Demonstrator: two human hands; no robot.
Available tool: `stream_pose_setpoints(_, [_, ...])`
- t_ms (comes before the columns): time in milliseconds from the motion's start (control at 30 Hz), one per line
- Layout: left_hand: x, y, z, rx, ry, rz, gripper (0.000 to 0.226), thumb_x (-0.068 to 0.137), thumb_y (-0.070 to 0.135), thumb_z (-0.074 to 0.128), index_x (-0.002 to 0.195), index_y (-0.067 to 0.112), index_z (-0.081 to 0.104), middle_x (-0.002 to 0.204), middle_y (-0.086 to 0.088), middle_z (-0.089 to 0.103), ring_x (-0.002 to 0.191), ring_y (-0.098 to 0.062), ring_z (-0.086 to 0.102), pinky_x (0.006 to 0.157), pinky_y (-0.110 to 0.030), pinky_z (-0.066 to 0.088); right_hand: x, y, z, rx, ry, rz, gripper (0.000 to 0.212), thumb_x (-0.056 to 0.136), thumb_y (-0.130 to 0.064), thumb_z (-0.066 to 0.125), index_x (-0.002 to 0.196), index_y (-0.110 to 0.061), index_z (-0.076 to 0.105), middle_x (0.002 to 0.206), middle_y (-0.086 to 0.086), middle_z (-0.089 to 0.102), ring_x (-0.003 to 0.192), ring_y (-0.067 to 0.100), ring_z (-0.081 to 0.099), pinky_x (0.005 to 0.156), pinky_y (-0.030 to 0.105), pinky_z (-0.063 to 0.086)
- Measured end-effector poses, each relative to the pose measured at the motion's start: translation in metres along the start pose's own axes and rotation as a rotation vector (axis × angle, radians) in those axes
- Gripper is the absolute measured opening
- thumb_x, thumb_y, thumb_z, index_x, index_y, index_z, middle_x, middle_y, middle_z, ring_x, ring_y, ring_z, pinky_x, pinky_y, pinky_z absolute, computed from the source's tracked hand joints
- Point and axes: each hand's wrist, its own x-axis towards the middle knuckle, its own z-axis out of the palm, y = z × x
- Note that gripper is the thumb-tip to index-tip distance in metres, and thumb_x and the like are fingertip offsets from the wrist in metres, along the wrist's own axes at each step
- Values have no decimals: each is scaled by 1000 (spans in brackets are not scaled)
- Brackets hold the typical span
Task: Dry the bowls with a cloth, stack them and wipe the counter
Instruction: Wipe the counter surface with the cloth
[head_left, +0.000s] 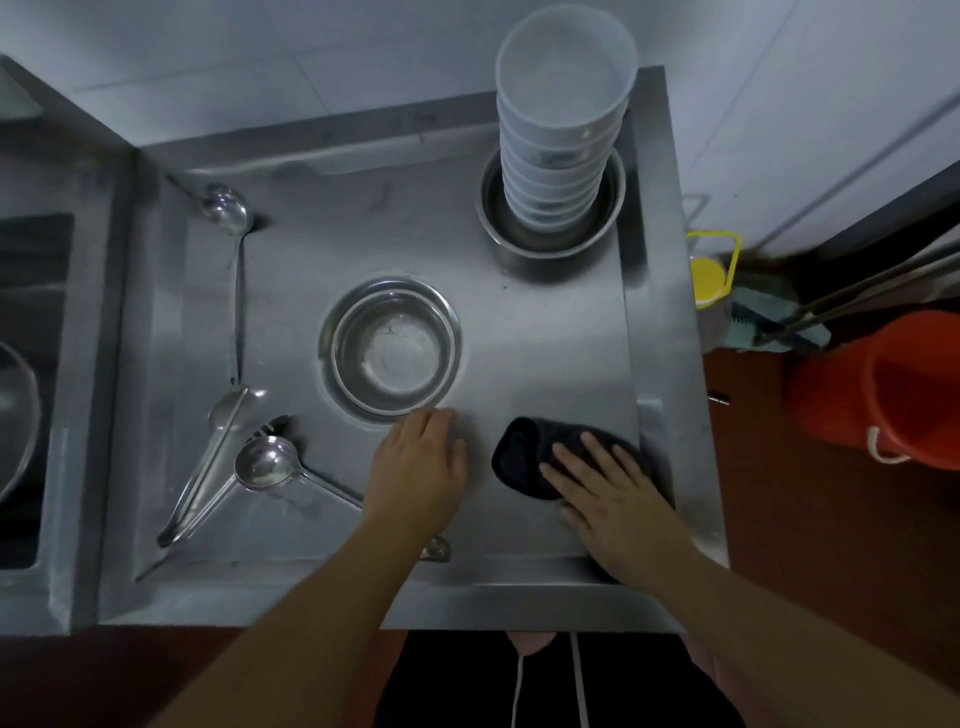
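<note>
The right hand (618, 499) presses a dark cloth (524, 462) flat on the steel worktop (545, 338), fingers spread; the left hand (421, 462) rests beside it, fingers relaxed, below a steel bowl (389, 348).

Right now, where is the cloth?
In the head view the dark cloth lies at the counter's near right corner, under the flat right hand, just right of the left hand.

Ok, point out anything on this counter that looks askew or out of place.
The tall stack of white bowls in the metal basin seems to lean toward the right rim. The ladles lie crossed at the left. The steel bowl sits level.
</note>
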Motion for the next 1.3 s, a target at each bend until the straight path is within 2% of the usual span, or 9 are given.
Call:
stream_pose_setpoints(100, [16, -5, -2, -30, -17, 21, 39, 104, 31, 55, 139, 17, 60, 134, -5, 62, 122, -28, 59, 103, -44, 49, 19, 9, -8, -22, 30, 54, 52, 106, -40, 44, 157, -30, 46, 167, -1, 39, 156, 33, 31, 123, 56, 29])
stream_pose_setpoints(167, [28, -11, -5, -52, -34, 42, 39, 104, 31, 54, 140, 17, 59, 136, -4, 61, 124, -28, 57, 104, -44, 48, 56, 14, -24, 19, 118, 216, 52, 105, -36, 48, 155, -24, 50, 165, 6, 42, 153, 40, 36, 120, 60, 33])
stream_pose_setpoints(367, [60, -48, -27, -91, -30, 91, 34, 101, 22, 60, 133, 11, 64, 131, -10, 64, 118, -34, 60, 102, -47, 49, 190, -9, -66, 219, 297, 716, 58, 106, -38, 45, 161, -22, 39, 170, 7, 32, 158, 41, 20, 127, 56, 17])
stream_pose_setpoints(467, [82, -76, -40, -101, -11, 95, 36, 101, 21, 61, 136, 12, 64, 134, -10, 63, 121, -33, 60, 104, -46, 49, 221, -37, -64, 266, 301, 728, 58, 107, -39, 42, 162, -22, 37, 171, 5, 31, 159, 39, 16, 129, 54, 13])
stream_pose_setpoints(733, [127, -129, -64, -172, 20, 68, 37, 105, 27, 56, 140, 15, 60, 139, -7, 60, 129, -29, 55, 110, -45, 45, 297, -58, -74, 211, 295, 484, 58, 107, -40, 41, 161, -19, 41, 170, 12, 32, 158, 42, 20, 127, 59, 16])
stream_pose_setpoints(967, [152, -161, -86, -203, 102, 40, 34, 104, 30, 55, 134, 17, 62, 130, -4, 62, 120, -25, 57, 106, -40, 45, 443, -69, -115, 301, 381, 783, 65, 106, -48, 28, 167, -27, 19, 176, 3, 11, 161, 36, 5, 130, 55, 3])
stream_pose_setpoints(1067, [162, -178, -96, -177, 118, 16, 36, 105, 31, 54, 137, 16, 61, 135, -3, 61, 125, -23, 54, 108, -38, 43, 466, -90, -114, 255, 379, 648, 62, 105, -45, 34, 165, -26, 30, 174, 3, 22, 160, 38, 11, 129, 54, 7])
stream_pose_setpoints(1200, [179, -189, -104, -152, 127, -7, 38, 105, 29, 55, 139, 14, 61, 138, -6, 60, 128, -25, 54, 108, -38, 43, 441, -119, -96, 80, 255, 31, 49, 106, -38, 47, 153, -23, 54, 162, 4, 47, 154, 38, 33, 123, 54, 24])
stream_pose_setpoints(1300, [189, -185, -110, -161, 143, -8, 38, 105, 30, 53, 138, 12, 61, 136, -7, 62, 126, -25, 55, 106, -36, 44, 404, -107, -86, 46, 154, -145, 47, 109, -39, 40, 152, -26, 54, 163, -2, 46, 156, 31, 32, 126, 52, 24])
